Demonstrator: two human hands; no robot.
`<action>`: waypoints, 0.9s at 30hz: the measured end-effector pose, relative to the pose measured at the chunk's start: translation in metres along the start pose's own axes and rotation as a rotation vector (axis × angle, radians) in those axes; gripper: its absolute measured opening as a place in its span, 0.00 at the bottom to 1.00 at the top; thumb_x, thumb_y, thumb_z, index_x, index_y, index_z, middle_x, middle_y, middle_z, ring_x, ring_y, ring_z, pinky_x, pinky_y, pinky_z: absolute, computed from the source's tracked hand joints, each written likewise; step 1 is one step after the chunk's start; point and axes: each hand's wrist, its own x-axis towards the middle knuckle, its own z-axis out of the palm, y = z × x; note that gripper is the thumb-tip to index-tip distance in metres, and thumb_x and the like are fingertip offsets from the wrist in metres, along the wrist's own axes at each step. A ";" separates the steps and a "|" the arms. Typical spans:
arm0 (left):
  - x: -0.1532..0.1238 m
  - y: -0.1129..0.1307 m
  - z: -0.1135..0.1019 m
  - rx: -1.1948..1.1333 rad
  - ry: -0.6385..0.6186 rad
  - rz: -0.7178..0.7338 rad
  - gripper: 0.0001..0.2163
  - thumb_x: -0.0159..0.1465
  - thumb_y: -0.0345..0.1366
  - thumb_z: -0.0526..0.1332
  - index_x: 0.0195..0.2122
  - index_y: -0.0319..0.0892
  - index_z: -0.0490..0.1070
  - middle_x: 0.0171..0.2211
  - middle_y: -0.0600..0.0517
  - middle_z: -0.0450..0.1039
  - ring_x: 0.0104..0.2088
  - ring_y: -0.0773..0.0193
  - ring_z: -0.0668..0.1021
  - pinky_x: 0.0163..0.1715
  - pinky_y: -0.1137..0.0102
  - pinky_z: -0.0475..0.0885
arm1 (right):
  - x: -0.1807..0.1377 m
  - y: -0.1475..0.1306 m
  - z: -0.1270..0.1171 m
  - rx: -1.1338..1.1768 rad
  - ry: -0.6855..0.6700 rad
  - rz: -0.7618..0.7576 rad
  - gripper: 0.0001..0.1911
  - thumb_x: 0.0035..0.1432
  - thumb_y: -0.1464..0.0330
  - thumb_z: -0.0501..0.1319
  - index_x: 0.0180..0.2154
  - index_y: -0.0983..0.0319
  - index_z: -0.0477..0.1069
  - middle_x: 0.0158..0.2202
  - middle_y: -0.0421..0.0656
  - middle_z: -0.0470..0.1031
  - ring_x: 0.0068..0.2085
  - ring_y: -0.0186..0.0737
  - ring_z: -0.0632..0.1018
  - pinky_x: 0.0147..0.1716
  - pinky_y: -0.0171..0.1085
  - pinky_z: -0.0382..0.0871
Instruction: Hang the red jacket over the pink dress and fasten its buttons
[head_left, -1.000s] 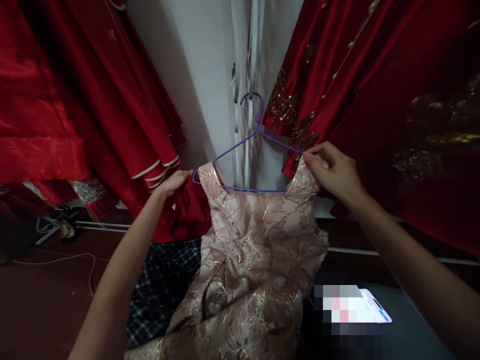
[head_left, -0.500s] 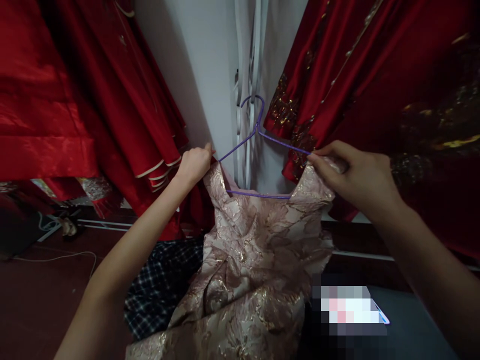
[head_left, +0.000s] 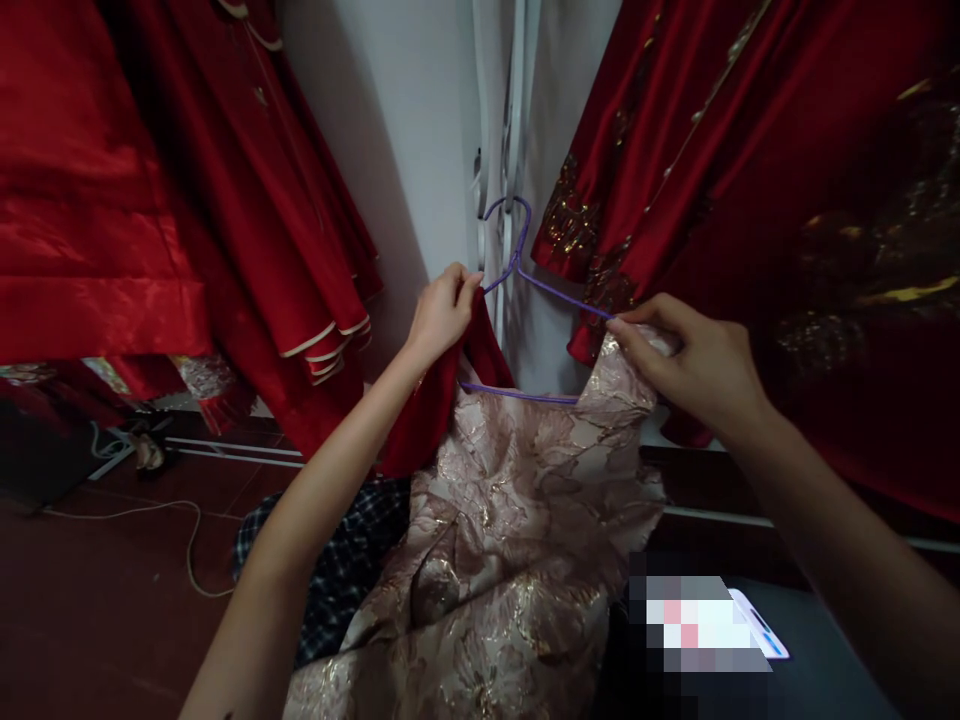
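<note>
A pale pink dress (head_left: 517, 480) with gold floral brocade hangs over a purple hanger (head_left: 562, 293), its lower part spread toward me. My right hand (head_left: 694, 360) pinches the dress's right shoulder strap at the end of the hanger's arm. My left hand (head_left: 446, 315) is closed high on the hanger's left arm, with red cloth (head_left: 491, 345) running down from under its fingers. The hand and red cloth hide the dress's left strap. Above, the hanger's hook meets a white metal stand (head_left: 514, 90).
Red garments (head_left: 247, 200) hang on the left, and red garments with gold trim (head_left: 675, 130) on the right. Dark checked cloth (head_left: 352, 560) lies below my left arm. A phone (head_left: 761, 625), partly pixelated, lies lower right. A cable (head_left: 195, 540) crosses the floor.
My left hand has moved right and up along the hanger, away from its left end. Red cloth now shows over that shoulder. My right hand keeps its pinch, shifted slightly.
</note>
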 end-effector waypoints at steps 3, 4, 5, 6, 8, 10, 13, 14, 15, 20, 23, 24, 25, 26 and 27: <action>0.000 0.007 -0.005 -0.018 -0.136 -0.063 0.16 0.60 0.47 0.55 0.25 0.38 0.65 0.20 0.54 0.63 0.24 0.69 0.68 0.28 0.73 0.61 | 0.012 0.011 0.003 0.216 -0.072 0.045 0.14 0.53 0.55 0.58 0.27 0.59 0.67 0.24 0.37 0.70 0.24 0.31 0.67 0.25 0.32 0.58; 0.001 0.007 -0.010 -0.011 -0.215 -0.109 0.17 0.58 0.47 0.56 0.23 0.38 0.64 0.18 0.55 0.61 0.22 0.70 0.66 0.26 0.73 0.60 | 0.020 0.016 0.004 0.263 -0.127 0.079 0.17 0.53 0.54 0.57 0.24 0.60 0.65 0.22 0.37 0.67 0.24 0.30 0.66 0.25 0.31 0.57; 0.001 0.007 -0.016 0.000 -0.301 -0.155 0.17 0.57 0.47 0.58 0.21 0.38 0.64 0.17 0.55 0.60 0.21 0.71 0.64 0.24 0.73 0.59 | 0.030 0.022 0.007 0.295 -0.206 0.126 0.19 0.53 0.53 0.57 0.21 0.61 0.63 0.19 0.36 0.63 0.23 0.29 0.63 0.24 0.32 0.56; 0.002 0.006 -0.022 0.014 -0.377 -0.195 0.17 0.56 0.46 0.59 0.20 0.38 0.64 0.16 0.56 0.59 0.20 0.71 0.63 0.23 0.73 0.58 | 0.041 0.027 0.011 0.315 -0.304 0.185 0.22 0.52 0.52 0.58 0.19 0.62 0.61 0.17 0.36 0.60 0.21 0.29 0.61 0.23 0.32 0.55; 0.002 0.005 -0.033 0.041 -0.483 -0.239 0.14 0.55 0.43 0.61 0.20 0.38 0.65 0.16 0.55 0.60 0.19 0.72 0.63 0.22 0.73 0.58 | 0.064 0.038 0.025 0.371 -0.613 0.355 0.23 0.48 0.51 0.61 0.18 0.62 0.60 0.16 0.36 0.59 0.20 0.28 0.60 0.22 0.33 0.55; 0.001 0.003 -0.041 0.085 -0.546 -0.254 0.11 0.54 0.40 0.62 0.21 0.37 0.67 0.17 0.55 0.62 0.20 0.71 0.64 0.23 0.73 0.59 | 0.082 0.044 0.045 0.528 -1.024 0.518 0.23 0.47 0.50 0.60 0.17 0.62 0.61 0.18 0.38 0.63 0.20 0.29 0.61 0.23 0.34 0.59; -0.001 -0.001 -0.047 0.236 -0.610 -0.239 0.14 0.58 0.41 0.56 0.21 0.37 0.69 0.17 0.53 0.63 0.20 0.69 0.65 0.24 0.71 0.60 | 0.093 0.040 0.079 0.625 -1.352 0.582 0.23 0.47 0.53 0.63 0.16 0.63 0.61 0.19 0.40 0.66 0.21 0.29 0.65 0.24 0.33 0.61; -0.001 -0.004 -0.047 0.297 -0.611 -0.222 0.16 0.60 0.41 0.53 0.22 0.37 0.70 0.18 0.52 0.63 0.20 0.68 0.66 0.24 0.70 0.61 | 0.092 0.035 0.089 0.597 -1.418 0.566 0.21 0.46 0.54 0.63 0.17 0.63 0.63 0.21 0.42 0.69 0.22 0.29 0.66 0.24 0.33 0.61; -0.001 -0.006 -0.048 0.356 -0.601 -0.194 0.17 0.62 0.42 0.51 0.24 0.37 0.72 0.19 0.51 0.65 0.22 0.66 0.68 0.26 0.70 0.62 | 0.091 0.029 0.096 0.581 -1.484 0.524 0.19 0.46 0.55 0.64 0.19 0.64 0.67 0.24 0.44 0.72 0.24 0.30 0.69 0.25 0.32 0.62; -0.008 -0.022 -0.044 0.591 -0.418 0.090 0.16 0.64 0.42 0.49 0.43 0.42 0.73 0.37 0.44 0.73 0.44 0.55 0.71 0.44 0.64 0.63 | 0.077 0.008 0.112 0.775 -1.795 0.273 0.17 0.50 0.62 0.63 0.41 0.62 0.73 0.47 0.46 0.72 0.47 0.38 0.72 0.43 0.33 0.66; -0.014 -0.030 -0.034 0.577 -0.374 0.117 0.18 0.65 0.41 0.46 0.50 0.43 0.68 0.45 0.44 0.70 0.47 0.57 0.71 0.46 0.66 0.63 | 0.074 0.008 0.119 0.913 -1.682 0.238 0.16 0.52 0.63 0.61 0.44 0.62 0.72 0.49 0.46 0.71 0.49 0.40 0.71 0.49 0.37 0.64; -0.016 -0.032 -0.030 0.559 -0.374 0.099 0.18 0.66 0.41 0.45 0.51 0.43 0.67 0.45 0.45 0.70 0.45 0.58 0.72 0.45 0.67 0.64 | 0.075 0.009 0.121 0.931 -1.611 0.238 0.16 0.53 0.63 0.60 0.43 0.62 0.72 0.48 0.46 0.72 0.49 0.39 0.72 0.49 0.37 0.63; -0.018 -0.034 -0.026 0.543 -0.370 0.080 0.18 0.66 0.41 0.44 0.51 0.43 0.66 0.44 0.45 0.71 0.43 0.59 0.73 0.43 0.68 0.64 | 0.075 0.010 0.123 0.941 -1.551 0.241 0.15 0.53 0.64 0.60 0.43 0.62 0.72 0.48 0.46 0.72 0.49 0.39 0.72 0.50 0.38 0.63; -0.019 -0.037 -0.022 0.527 -0.360 0.063 0.18 0.66 0.41 0.43 0.50 0.43 0.66 0.42 0.45 0.72 0.42 0.59 0.74 0.42 0.68 0.65 | 0.075 0.010 0.124 0.948 -1.512 0.246 0.15 0.53 0.64 0.60 0.43 0.62 0.72 0.48 0.46 0.72 0.49 0.39 0.72 0.50 0.38 0.63; -0.019 -0.039 -0.019 0.510 -0.340 0.046 0.19 0.66 0.42 0.43 0.49 0.42 0.67 0.41 0.45 0.72 0.41 0.59 0.74 0.41 0.68 0.65 | 0.075 0.010 0.124 0.952 -1.495 0.248 0.16 0.53 0.64 0.60 0.44 0.62 0.72 0.49 0.46 0.71 0.50 0.40 0.71 0.51 0.39 0.62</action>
